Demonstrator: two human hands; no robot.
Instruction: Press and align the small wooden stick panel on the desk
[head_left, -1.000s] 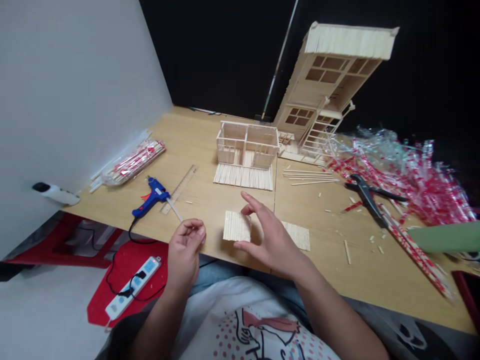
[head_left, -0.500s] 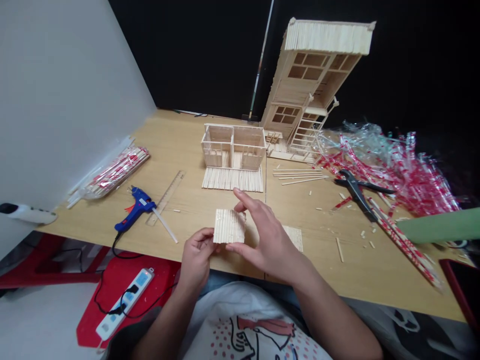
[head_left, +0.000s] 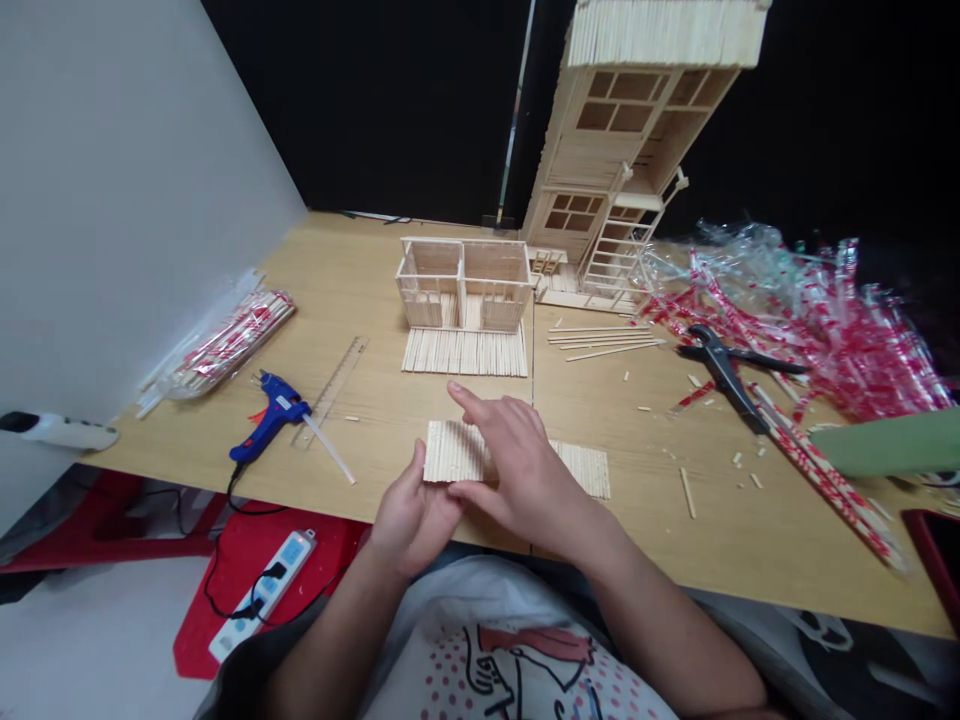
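A small square panel of pale wooden sticks laid side by side [head_left: 454, 452] is held near the table's front edge. My left hand [head_left: 416, 520] supports it from the left and below, thumb at its left edge. My right hand [head_left: 521, 455] grips its right side, covering that part. Behind my right hand a second stick panel [head_left: 587, 468] lies on the table. Farther back stands a small open-topped stick model with two compartments [head_left: 465, 285], and a flat stick floor [head_left: 465, 353] extends in front of it.
A blue glue gun [head_left: 274, 415] and a clear ruler [head_left: 330, 390] lie left, near bagged sticks [head_left: 236, 340]. A tall stick house [head_left: 630, 150] stands at back right. Black pliers [head_left: 724, 375], loose sticks [head_left: 600, 340] and crumpled red-and-clear wrappers [head_left: 817, 310] lie right.
My left hand has opened out under the panel, its thumb now at the left edge. My right hand has shifted left over the panel and covers more of it. The view has tilted slightly.
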